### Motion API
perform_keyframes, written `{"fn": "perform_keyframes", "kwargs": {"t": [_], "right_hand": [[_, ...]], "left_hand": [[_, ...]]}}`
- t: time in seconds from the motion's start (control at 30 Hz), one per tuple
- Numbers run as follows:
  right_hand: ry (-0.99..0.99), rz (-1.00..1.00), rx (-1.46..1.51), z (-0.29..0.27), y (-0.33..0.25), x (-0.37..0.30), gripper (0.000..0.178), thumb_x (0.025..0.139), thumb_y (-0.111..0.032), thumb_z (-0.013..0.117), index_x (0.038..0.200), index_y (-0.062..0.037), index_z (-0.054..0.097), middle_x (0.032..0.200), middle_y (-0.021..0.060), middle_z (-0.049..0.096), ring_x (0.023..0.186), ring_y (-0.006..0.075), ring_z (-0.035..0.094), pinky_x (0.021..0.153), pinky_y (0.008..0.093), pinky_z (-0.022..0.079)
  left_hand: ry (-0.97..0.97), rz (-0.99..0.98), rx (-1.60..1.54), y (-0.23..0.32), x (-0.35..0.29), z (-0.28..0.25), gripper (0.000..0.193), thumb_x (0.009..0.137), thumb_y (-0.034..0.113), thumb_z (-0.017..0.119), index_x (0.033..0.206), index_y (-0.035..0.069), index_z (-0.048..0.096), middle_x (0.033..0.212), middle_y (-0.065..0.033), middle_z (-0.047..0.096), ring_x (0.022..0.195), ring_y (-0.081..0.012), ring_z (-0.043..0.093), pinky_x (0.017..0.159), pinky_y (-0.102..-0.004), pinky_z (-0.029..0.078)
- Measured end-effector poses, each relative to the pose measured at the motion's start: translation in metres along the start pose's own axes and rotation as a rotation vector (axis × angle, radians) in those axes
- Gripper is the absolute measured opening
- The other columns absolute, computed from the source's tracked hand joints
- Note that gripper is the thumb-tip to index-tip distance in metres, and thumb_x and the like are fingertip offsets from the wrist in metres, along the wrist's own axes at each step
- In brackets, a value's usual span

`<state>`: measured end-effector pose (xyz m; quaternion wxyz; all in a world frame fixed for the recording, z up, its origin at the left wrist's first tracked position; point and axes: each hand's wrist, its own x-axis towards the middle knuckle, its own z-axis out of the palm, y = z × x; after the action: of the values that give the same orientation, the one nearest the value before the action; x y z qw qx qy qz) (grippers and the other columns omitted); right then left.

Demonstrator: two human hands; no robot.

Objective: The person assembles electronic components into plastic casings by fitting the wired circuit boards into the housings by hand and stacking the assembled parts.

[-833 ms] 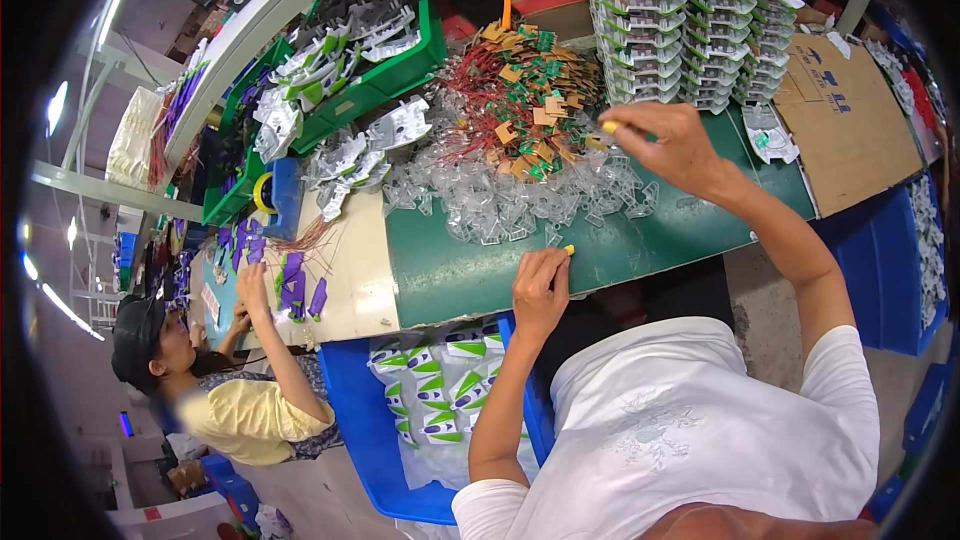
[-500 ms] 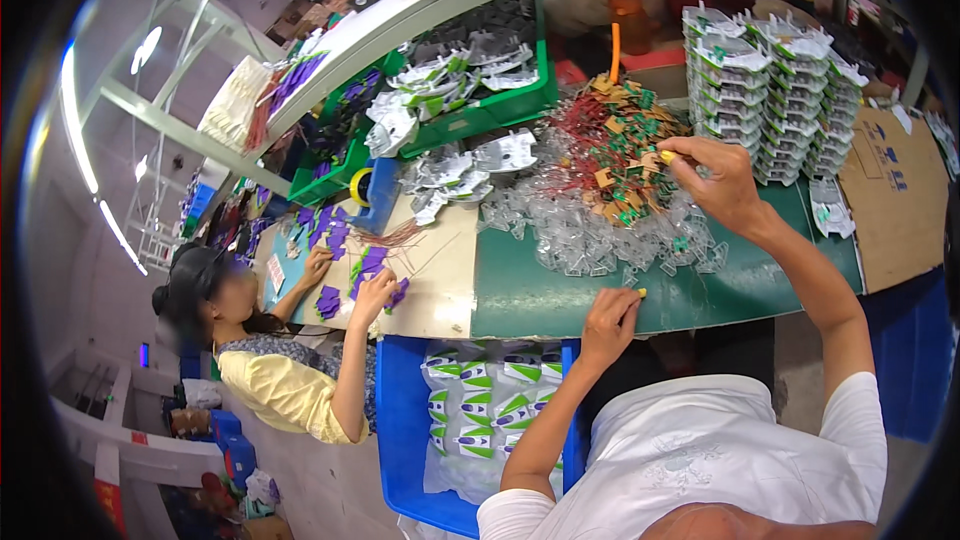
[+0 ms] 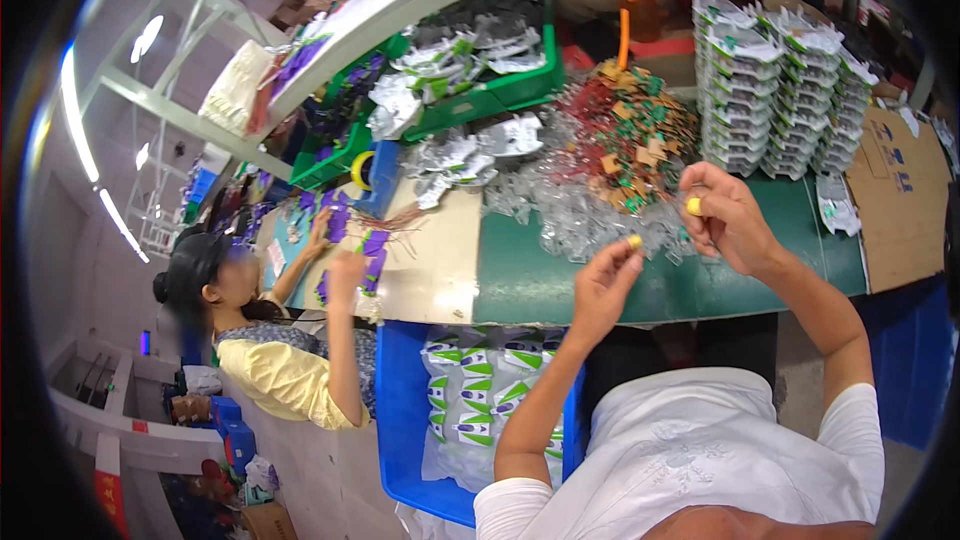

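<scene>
My left hand (image 3: 604, 290) is over the near edge of the green table mat, thumb and fingers pressed together, a yellow fingertip cover (image 3: 634, 240) at their tip. My right hand (image 3: 735, 220) hovers to its right, fingers bent inward; a yellow cover (image 3: 693, 206) sits on one digit. Whatever either hand pinches is too small to make out. Just beyond them lie a heap of clear plastic parts (image 3: 570, 225) and a pile of small brown and green circuit boards (image 3: 650, 145) with red wires (image 3: 590, 125).
Stacked white-green housings (image 3: 738, 90) stand at back right beside a cardboard sheet (image 3: 900, 200). Green crates (image 3: 490, 115) and loose housings (image 3: 440, 170) lie back left. A blue bin (image 3: 400, 440) of packed parts is below the table. A co-worker (image 3: 285, 360) handles purple pieces at left.
My right hand has drawn back from the circuit-board pile toward me. My left hand has risen from the table edge and moved toward the right one. The co-worker's near hand has lifted.
</scene>
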<state>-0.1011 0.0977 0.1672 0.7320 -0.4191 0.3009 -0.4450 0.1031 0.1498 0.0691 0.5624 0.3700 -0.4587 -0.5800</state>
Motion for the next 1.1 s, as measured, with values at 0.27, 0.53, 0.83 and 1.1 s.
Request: {"fn": "perform_keyframes", "kwargs": {"t": [0.27,0.53,0.83,1.1], "right_hand": [[-0.03,0.058,-0.073,0.006,0.002,-0.015,0.021,0.083,-0.007,0.049,0.104,-0.0056,0.044,0.062,0.0045,0.05,0.046,0.0087,0.037,0.038,0.0237,0.029],[-0.114,0.032,-0.323,-0.014,0.004,-0.004,0.024,0.085,-0.004,0.052,0.108,-0.0018,0.051,0.067,0.0052,0.057,0.052,0.0086,0.051,0.043,0.0226,0.04],[0.117,-0.333,-0.654,-0.031,0.032,0.011,0.008,0.085,-0.002,0.067,0.094,-0.0008,0.067,0.078,-0.0019,0.064,0.07,0.003,0.055,0.06,0.0202,0.045],[0.185,-0.725,-1.033,0.02,-0.056,0.014,0.005,0.08,0.002,0.066,0.084,-0.0012,0.065,0.069,-0.0045,0.052,0.056,0.0014,0.041,0.05,0.0196,0.031]], "left_hand": [[-0.106,0.092,0.015,0.05,0.02,0.02,0.035,0.101,0.018,0.054,0.131,0.0,0.051,0.115,-0.0089,0.063,0.091,-0.0101,0.06,0.081,-0.0266,0.05],[-0.007,0.168,0.078,0.044,0.036,0.025,0.016,0.093,0.003,0.065,0.107,-0.003,0.067,0.103,-0.0045,0.063,0.091,-0.0079,0.059,0.08,-0.0222,0.048],[0.001,0.297,0.242,0.017,0.056,0.038,0.019,0.088,0.006,0.072,0.105,0.0,0.069,0.097,-0.0026,0.068,0.089,-0.0098,0.064,0.082,-0.0248,0.052],[0.002,0.475,0.078,0.094,0.081,0.072,0.022,0.088,0.008,0.072,0.107,-0.001,0.066,0.09,0.0013,0.065,0.077,-0.003,0.058,0.066,-0.0189,0.048]]}}
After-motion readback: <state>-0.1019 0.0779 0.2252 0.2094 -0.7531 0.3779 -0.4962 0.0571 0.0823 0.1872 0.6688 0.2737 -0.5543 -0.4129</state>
